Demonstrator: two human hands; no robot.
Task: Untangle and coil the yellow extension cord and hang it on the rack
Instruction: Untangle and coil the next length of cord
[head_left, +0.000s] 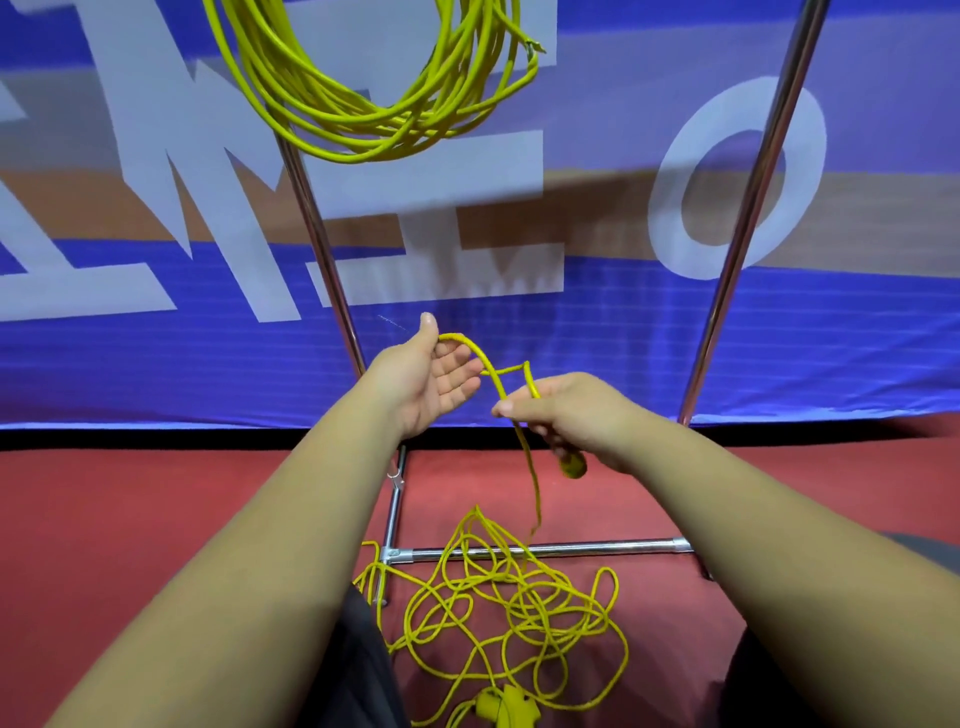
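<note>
Two bare hands are working in front of the metal rack (322, 244), above the red floor (156, 509); the left hand (431, 384) is lying palm up with its fingers relaxed and spread and its thumb pointing upward; a small loop (470, 345) of the yellow extension cord (524, 597) is resting over these fingers and nothing is squeezing it there; the right hand (566, 410), just beside the left one, is curling its fingers and thumb round the cord and pinching it near the place where the loop is crossing itself; a yellow plug end (574, 465) is hanging just under the right hand; one strand is going down from this hand to the floor, where most of the cord is lying in a loose tangled heap; the heap is lying partly across the base bar (597, 548) of the rack; a yellow socket block (506, 704) is sitting at the near edge of the heap; a second yellow coil (363, 119) is hanging at the top of the view, in front of the left pole, and where it is hooked cannot be seen; a blue banner (623, 322) with large pale letters is standing behind the poles; dark clothing (353, 675) of the person is showing at the bottom
</note>
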